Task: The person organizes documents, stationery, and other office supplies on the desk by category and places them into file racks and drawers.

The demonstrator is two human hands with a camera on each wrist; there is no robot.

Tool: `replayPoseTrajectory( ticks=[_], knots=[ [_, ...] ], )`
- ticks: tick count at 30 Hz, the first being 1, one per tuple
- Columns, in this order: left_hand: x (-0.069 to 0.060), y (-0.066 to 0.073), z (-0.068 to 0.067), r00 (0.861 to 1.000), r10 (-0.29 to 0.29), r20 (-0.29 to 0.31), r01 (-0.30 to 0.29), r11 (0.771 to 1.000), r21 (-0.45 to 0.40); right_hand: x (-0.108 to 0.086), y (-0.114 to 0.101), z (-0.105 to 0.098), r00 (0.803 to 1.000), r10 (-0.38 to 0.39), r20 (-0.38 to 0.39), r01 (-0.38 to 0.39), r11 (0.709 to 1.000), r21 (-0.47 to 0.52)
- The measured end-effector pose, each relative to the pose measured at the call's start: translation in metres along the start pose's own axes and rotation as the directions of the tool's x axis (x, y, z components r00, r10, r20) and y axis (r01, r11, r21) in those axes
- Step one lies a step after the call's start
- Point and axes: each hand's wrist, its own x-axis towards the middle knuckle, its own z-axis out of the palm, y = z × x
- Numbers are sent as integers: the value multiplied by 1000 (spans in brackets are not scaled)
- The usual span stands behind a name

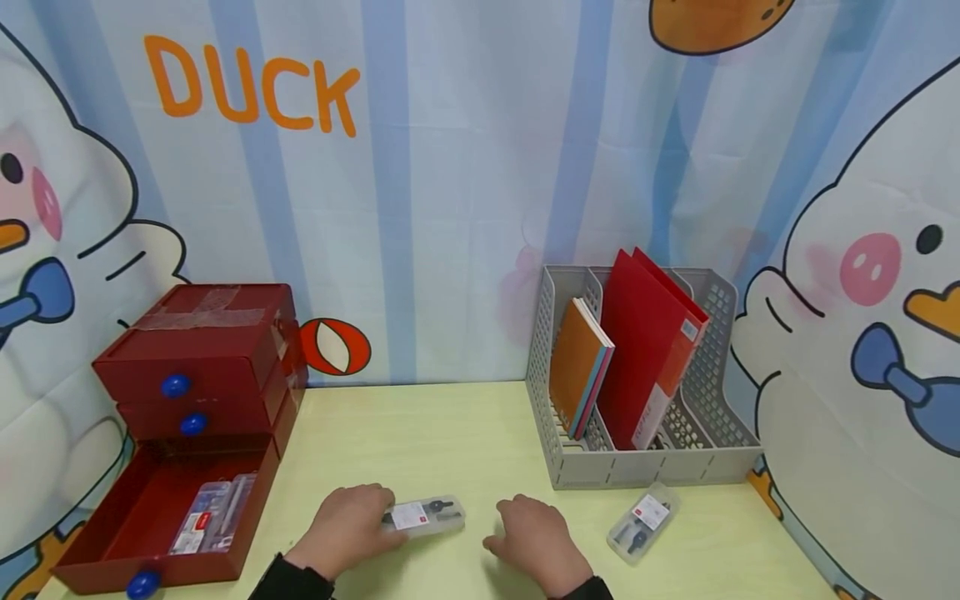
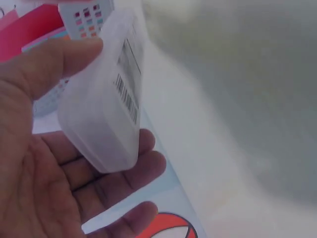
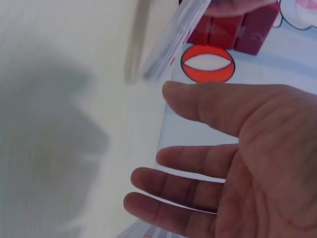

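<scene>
My left hand (image 1: pixel 349 527) holds a small clear plastic case (image 1: pixel 426 515) by its left end, thumb on one side and fingers on the other. The case carries a white label and has a dark item inside; in the left wrist view its edge and a barcode show on the case (image 2: pixel 106 106). To the right, my right hand (image 1: pixel 536 543) hovers over the table, thumb and fingers apart with nothing between them. A similar clear case (image 1: pixel 643 523) lies on the table farther right. In the right wrist view, the held case (image 3: pixel 176 39) is beyond my right thumb.
At left, a dark red drawer box (image 1: pixel 198 350) with blue knobs has its bottom drawer (image 1: pixel 123 521) pulled out, with clear packages (image 1: pixel 213 512) inside. A grey perforated file rack (image 1: pixel 652 468) at right holds a red folder (image 1: pixel 641 350) and thin books (image 1: pixel 577 367).
</scene>
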Motion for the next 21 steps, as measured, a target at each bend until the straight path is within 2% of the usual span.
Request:
replayPoseTrajectory(
  ticks=[6, 12, 21],
  knots=[
    [0, -13, -14, 991, -134, 3, 134, 991, -3, -1, 10, -3, 998, 53, -22, -52, 998, 36],
    [-5, -27, -30, 978, -209, -20, 209, 978, -9, -1, 14, -4, 997, 74, -15, -73, 996, 46],
    [-20, -47, -52, 948, -314, -57, 314, 949, -21, 0, 15, -4, 995, 99, 11, -99, 993, 64]
  ],
)
